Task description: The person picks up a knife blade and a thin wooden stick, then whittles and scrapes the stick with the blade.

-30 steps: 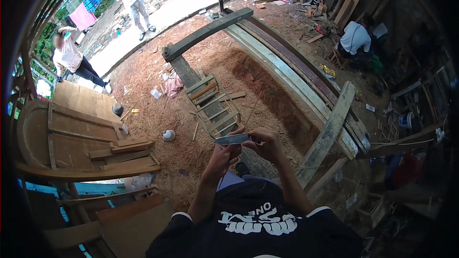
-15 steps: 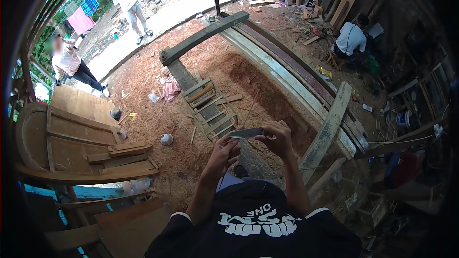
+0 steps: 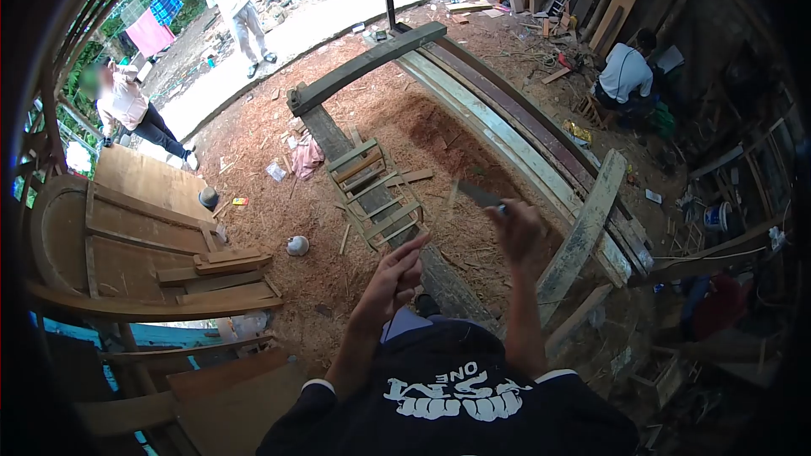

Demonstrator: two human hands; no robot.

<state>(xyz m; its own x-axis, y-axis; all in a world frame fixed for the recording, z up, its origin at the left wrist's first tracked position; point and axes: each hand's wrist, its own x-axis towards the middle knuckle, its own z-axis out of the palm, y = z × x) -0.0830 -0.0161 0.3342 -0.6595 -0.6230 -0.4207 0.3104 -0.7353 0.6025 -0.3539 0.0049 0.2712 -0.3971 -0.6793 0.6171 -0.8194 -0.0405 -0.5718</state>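
A knife [image 3: 481, 195] is in my right hand [image 3: 522, 235], which is closed around its handle. Its blade points up and to the left, over the wood shavings, and looks blurred. My left hand [image 3: 395, 277] is to the left and lower, with thumb and fingers pressed together. A thin dark strip seems to hang below that hand, but what lies between the fingertips is too small to name. Just beyond my left hand lies a slatted wooden frame [image 3: 384, 203], resting across a plank [image 3: 448, 280]. The knife and my left hand are apart.
Long boards [image 3: 507, 135] and a slanting beam [image 3: 583, 228] lie to the right. A curved wooden panel [image 3: 135, 241] with loose pieces stands on the left. Two people [image 3: 232, 2] [image 3: 127, 105] stand at the far left; another person [image 3: 625, 74] crouches at the right.
My right hand has moved the knife away from my left hand, outward and to the right. My left hand has stayed nearly in place. The whole view has shifted slightly.
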